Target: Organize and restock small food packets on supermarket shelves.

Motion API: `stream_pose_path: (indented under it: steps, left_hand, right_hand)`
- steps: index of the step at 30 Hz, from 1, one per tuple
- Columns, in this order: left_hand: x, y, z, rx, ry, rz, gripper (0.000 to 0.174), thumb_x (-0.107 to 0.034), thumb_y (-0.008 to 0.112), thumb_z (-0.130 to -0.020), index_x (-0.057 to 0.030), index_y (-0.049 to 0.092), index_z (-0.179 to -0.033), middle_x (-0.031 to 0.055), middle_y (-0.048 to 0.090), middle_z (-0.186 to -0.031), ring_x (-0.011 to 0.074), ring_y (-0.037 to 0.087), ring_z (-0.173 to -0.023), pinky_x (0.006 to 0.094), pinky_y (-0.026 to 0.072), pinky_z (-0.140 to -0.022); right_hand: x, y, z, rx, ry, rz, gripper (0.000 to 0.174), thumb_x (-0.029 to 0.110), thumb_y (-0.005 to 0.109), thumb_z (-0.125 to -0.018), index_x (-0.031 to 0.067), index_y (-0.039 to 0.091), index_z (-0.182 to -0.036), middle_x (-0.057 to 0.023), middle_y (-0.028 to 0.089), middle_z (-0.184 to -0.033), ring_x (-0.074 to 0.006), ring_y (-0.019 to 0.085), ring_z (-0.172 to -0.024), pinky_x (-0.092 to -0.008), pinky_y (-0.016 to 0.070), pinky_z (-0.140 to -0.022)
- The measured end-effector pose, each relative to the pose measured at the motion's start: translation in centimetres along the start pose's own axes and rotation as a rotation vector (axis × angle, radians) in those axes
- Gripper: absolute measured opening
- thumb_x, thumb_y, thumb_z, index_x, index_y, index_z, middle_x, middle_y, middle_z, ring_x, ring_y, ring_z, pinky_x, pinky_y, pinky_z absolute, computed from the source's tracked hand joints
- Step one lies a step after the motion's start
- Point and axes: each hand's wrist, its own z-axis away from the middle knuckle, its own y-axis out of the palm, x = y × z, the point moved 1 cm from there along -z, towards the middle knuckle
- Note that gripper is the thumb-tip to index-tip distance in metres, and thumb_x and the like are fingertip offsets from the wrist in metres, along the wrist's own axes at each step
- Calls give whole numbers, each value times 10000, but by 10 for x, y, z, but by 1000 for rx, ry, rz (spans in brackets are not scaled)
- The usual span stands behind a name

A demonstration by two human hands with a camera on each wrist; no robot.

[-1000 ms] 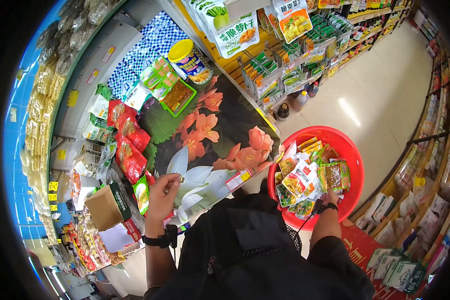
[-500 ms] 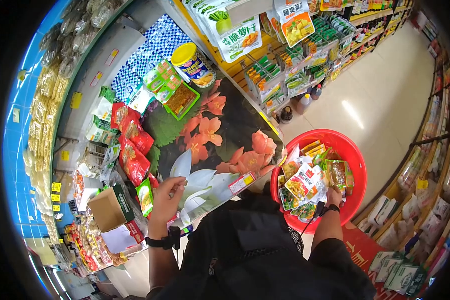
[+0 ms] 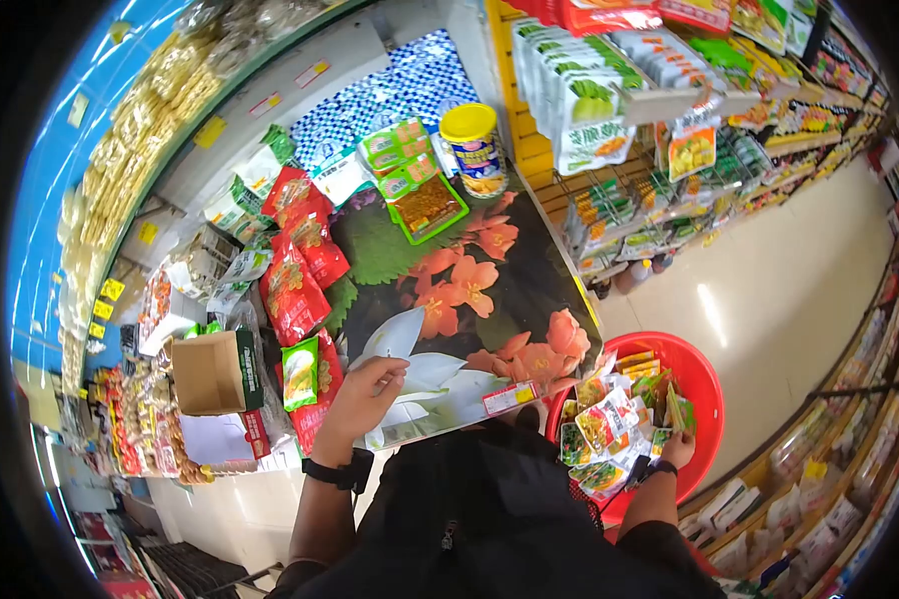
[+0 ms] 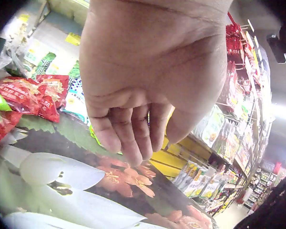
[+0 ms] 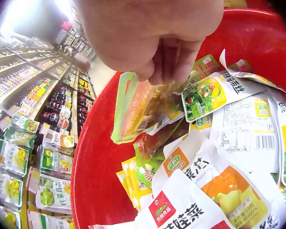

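Observation:
My right hand [image 3: 679, 449] is inside the red basin [image 3: 707, 384], pinching a green-edged packet of pickles [image 5: 139, 107] between thumb and fingers. The packet stands tilted, nearly edge-on in the head view, above the other pouches. White pouches with vegetable pictures [image 5: 229, 183] and yellow packets [image 5: 133, 179] fill the basin beneath it. Over the front of the flower-printed table [image 3: 390, 270] hovers my left hand [image 3: 365, 399], its fingers loosely curled and holding nothing. Beside it lie red bags [image 3: 295, 290] and a small green packet [image 3: 300, 374].
At the table's back stand a yellow-lidded can [image 3: 474, 150] and green-framed packets [image 3: 425, 205]. An open cardboard box [image 3: 210, 374] is on the left. Racks of hanging pouches [image 3: 594, 110] border the table's right side, and shelves [image 3: 819, 449] line the far right.
The head view has swung left, shifting the scene. My right hand has tipped the green-edged packet up from lying face-up in the basin. The left hand stays over the table's front.

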Motion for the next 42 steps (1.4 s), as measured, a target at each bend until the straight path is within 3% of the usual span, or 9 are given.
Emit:
stream_pose_path:
  steps: [8, 20, 22, 29, 32, 35, 38, 40, 42]
  left_hand:
    - [6, -7, 10, -36, -55, 32, 230, -77, 646, -955, -31, 682, -1177, 98, 691, -1056, 180, 671, -947, 304, 532, -814]
    - [9, -9, 19, -78, -67, 36, 224, -93, 650, -957, -41, 673, -1174, 114, 686, -1028, 215, 679, -954, 337, 548, -820]
    - [13, -13, 25, -118, -49, 54, 222, -91, 653, -961, -30, 674, -1173, 94, 692, -1019, 172, 666, -907, 312, 536, -790]
    - [38, -19, 35, -119, -91, 125, 216, -98, 650, -981, -5, 663, -1176, 56, 679, -994, 108, 643, -871, 274, 525, -769]
    - [39, -21, 31, -123, -83, 154, 228, -61, 659, -938, -18, 669, -1162, 137, 696, -1010, 210, 695, -922, 327, 549, -817]
    - [60, -16, 22, -123, 40, 191, 209, -95, 650, -978, -3, 666, -1164, 82, 685, -1004, 133, 656, -894, 284, 530, -785]
    - [61, -18, 9, -87, 73, 232, 225, -77, 663, -941, -2, 665, -1153, 132, 697, -1009, 214, 693, -883, 331, 549, -789]
    - [58, -19, -4, -10, 66, 202, 220, -105, 662, -958, -10, 670, -1157, 116, 693, -1047, 186, 677, -889, 315, 543, -811]
    - [56, -16, -13, 53, 87, 188, 225, -128, 661, -969, -19, 671, -1165, 105, 691, -1073, 171, 669, -900, 310, 541, -823]
  right_hand:
    - [2, -13, -13, 30, -6, 49, 156, 115, 604, -889, -8, 606, -985, -202, 677, -957, -386, 652, -901, -467, 503, -837]
    - [25, -11, -11, 41, -27, 75, 115, 37, 551, -878, -15, 581, -976, -215, 659, -919, -376, 641, -861, -460, 501, -806]
    - [22, -10, -17, 9, -104, 107, 109, 36, 551, -869, -16, 579, -961, -224, 655, -908, -379, 639, -850, -467, 496, -783]
    - [27, -11, -26, 11, -124, -77, 94, 1, 564, -850, -24, 555, -940, -173, 611, -858, -324, 578, -783, -440, 477, -752]
    - [42, -26, -15, -43, -154, -131, 100, -32, 555, -843, -38, 545, -943, -165, 600, -851, -295, 566, -776, -418, 468, -743]
    - [41, -35, -17, -30, -193, -249, 104, -39, 544, -845, -47, 538, -948, -167, 595, -853, -294, 567, -790, -420, 469, -754]
    - [102, -66, 22, -93, -262, -297, 210, -113, 447, -749, -27, 525, -924, -92, 506, -804, -238, 486, -745, -360, 434, -712]
    - [127, -88, 24, -10, -288, -314, 293, -146, 368, -663, 4, 491, -882, -42, 423, -785, -192, 408, -730, -308, 390, -694]
    - [154, -110, 17, 49, -404, -290, 241, -144, 387, -694, 15, 458, -860, -36, 405, -786, -186, 394, -738, -303, 381, -693]
